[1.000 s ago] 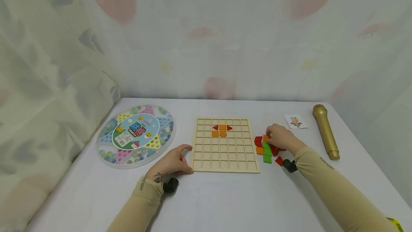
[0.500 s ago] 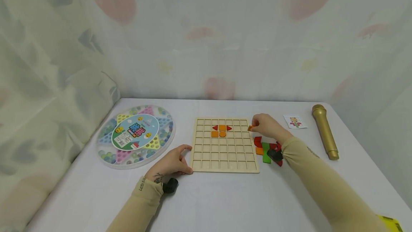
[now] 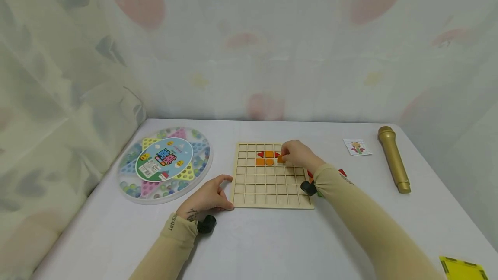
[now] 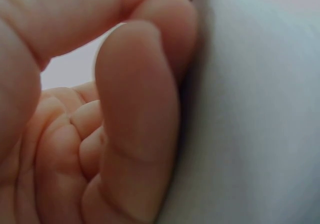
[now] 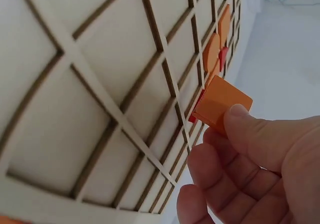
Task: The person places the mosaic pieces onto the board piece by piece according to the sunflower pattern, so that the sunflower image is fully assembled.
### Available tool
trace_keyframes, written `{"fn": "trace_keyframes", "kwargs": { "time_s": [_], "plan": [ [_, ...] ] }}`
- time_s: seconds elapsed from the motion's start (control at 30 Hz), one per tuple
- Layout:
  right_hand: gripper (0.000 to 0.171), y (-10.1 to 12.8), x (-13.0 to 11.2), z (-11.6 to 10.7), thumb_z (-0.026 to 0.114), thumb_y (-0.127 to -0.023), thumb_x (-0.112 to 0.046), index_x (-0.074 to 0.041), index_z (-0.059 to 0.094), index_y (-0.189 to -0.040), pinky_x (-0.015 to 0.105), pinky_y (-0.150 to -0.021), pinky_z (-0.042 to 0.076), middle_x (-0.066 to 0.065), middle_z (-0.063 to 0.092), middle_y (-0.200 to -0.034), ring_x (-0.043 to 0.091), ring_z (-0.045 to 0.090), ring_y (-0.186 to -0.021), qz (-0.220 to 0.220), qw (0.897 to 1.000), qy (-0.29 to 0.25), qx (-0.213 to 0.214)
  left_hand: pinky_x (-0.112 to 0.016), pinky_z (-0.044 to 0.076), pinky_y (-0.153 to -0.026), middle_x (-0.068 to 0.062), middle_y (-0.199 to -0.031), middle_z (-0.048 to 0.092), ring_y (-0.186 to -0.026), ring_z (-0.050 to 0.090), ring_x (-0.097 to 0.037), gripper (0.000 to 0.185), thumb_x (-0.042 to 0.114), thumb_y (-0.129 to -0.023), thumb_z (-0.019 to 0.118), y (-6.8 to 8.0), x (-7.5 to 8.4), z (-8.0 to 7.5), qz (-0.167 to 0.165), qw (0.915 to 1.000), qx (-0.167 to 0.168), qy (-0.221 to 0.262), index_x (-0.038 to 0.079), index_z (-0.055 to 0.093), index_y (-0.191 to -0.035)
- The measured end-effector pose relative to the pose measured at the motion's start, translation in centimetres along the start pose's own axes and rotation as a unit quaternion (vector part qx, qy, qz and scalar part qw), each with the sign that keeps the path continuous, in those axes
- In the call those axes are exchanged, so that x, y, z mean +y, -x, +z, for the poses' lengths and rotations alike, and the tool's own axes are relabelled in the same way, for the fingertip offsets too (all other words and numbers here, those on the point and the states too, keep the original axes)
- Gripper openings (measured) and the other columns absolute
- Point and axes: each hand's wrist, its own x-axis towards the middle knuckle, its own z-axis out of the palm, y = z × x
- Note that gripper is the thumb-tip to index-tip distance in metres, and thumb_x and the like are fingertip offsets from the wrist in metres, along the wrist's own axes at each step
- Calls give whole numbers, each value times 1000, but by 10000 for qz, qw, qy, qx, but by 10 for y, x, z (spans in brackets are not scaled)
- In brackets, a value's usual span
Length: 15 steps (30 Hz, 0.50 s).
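A pale wooden grid board (image 3: 268, 189) lies on the white table. Its upper cells hold an orange square tile (image 3: 269, 154), red triangle tiles (image 3: 260, 154), another orange square and an orange round tile (image 3: 269, 162). My right hand (image 3: 300, 154) pinches a loose orange square tile (image 5: 222, 103) between thumb and fingers. It is tilted over the cells right of the round tile, close above the board. My left hand (image 3: 208, 194) rests at the board's left edge, index finger and thumb touching it apart from each other. In the left wrist view, the left fingers (image 4: 137, 93) fill the frame.
Red and green tiles (image 3: 310, 175) lie right of the board, partly hidden by the right sleeve. A picture card (image 3: 357, 147) and a gold microphone (image 3: 394, 159) are farther right. A round marble game box (image 3: 202, 172) stands left. A yellow item (image 3: 463, 269) shows at bottom right.
My right hand has picked an orange square tile from the pile and carried it left over the board's upper rows. My left hand has stayed at the board's edge.
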Motion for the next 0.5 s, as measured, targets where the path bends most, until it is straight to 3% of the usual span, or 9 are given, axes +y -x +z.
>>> {"fn": "trace_keyframes", "kwargs": {
  "time_s": [0.5],
  "plan": [
    [5, -10, -1, 14, 62, -86, -12, -9, 66, -86, 36, -74, 46, 5, 63, -89, 19, 54, -79, 13, 9991, 418, 39, -24, 38, -47, -4, -60, 57, -48, 46, -10, 82, 10, -65, 83, 0, 0, 0, -10, 9999, 31, -103, 9, 38, -134]
  ]
}}
